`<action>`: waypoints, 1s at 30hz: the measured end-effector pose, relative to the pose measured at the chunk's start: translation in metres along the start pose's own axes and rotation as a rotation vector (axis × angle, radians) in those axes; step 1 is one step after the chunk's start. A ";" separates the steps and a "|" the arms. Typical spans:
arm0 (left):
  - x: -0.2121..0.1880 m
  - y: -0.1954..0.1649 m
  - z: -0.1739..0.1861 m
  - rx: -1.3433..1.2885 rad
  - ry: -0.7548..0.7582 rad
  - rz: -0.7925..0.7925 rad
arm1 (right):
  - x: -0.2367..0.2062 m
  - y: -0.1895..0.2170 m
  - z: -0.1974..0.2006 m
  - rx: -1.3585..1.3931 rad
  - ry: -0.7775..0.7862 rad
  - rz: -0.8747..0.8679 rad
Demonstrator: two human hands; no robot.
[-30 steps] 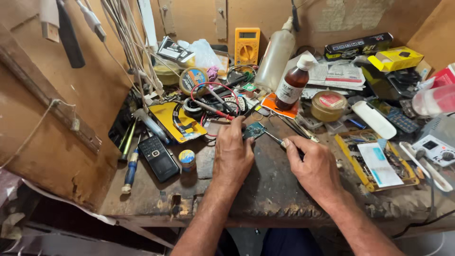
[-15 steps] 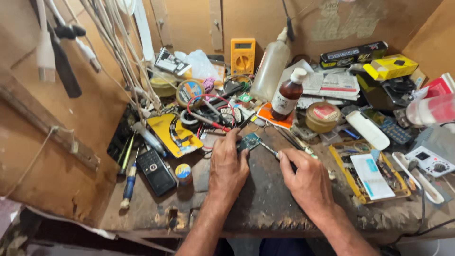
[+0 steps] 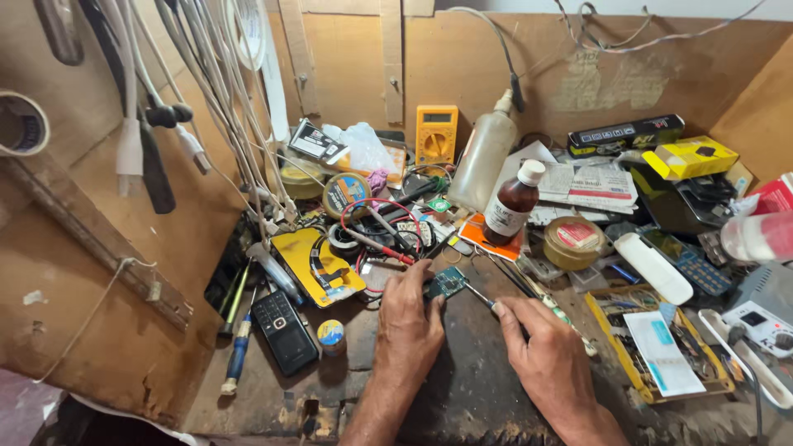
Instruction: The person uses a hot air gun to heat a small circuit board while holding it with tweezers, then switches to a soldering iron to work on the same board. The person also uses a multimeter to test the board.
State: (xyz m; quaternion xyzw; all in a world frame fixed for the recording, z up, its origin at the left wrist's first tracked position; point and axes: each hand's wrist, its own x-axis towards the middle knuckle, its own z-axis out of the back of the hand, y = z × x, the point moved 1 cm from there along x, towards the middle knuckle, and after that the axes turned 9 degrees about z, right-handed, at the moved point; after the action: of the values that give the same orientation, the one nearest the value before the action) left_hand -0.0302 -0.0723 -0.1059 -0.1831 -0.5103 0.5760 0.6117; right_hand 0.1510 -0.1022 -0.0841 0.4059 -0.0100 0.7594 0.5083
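- Workbench [image 3: 462,396]: I see a dark, worn wooden top under the head camera, crowded at its far half, with a barer patch near me where both of my hands work.
- Left hand [image 3: 409,318]: I have it palm down, reaching away from me, its fingertips closed on the near-left edge of the small green circuit board [image 3: 447,283] and pinning it to the bench.
- Right hand [image 3: 549,359]: I have it lying to the right of the board and nearer to me, fingers curled shut around a thin screwdriver [image 3: 479,297].
- Screwdriver axis: the shaft runs from my right fingers up and to the left, its tip at the board's right edge; whether it actually touches there I cannot tell.
- Governing relation: the board lies far and left of my right grip, directly along the tool's long axis, while my left hand is the nearer of the two, already touching it.
- Surroundings: a brown bottle [image 3: 510,204] stands beyond the board, a black phone [image 3: 284,331] lies well to the left, a yellow multimeter [image 3: 436,135] leans at the far wall.
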 end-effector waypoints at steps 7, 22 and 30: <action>0.001 0.001 -0.002 -0.020 0.003 0.004 | -0.001 0.002 0.001 0.011 0.035 -0.065; 0.000 -0.001 -0.002 -0.036 0.007 0.023 | 0.001 0.007 0.006 0.046 0.047 -0.081; 0.002 -0.001 -0.001 -0.015 0.032 0.057 | 0.003 0.007 0.006 0.039 0.048 -0.123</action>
State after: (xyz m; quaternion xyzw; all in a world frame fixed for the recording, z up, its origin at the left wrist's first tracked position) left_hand -0.0289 -0.0706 -0.1051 -0.2115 -0.4995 0.5863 0.6017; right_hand 0.1492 -0.1061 -0.0755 0.3972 0.0421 0.7364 0.5461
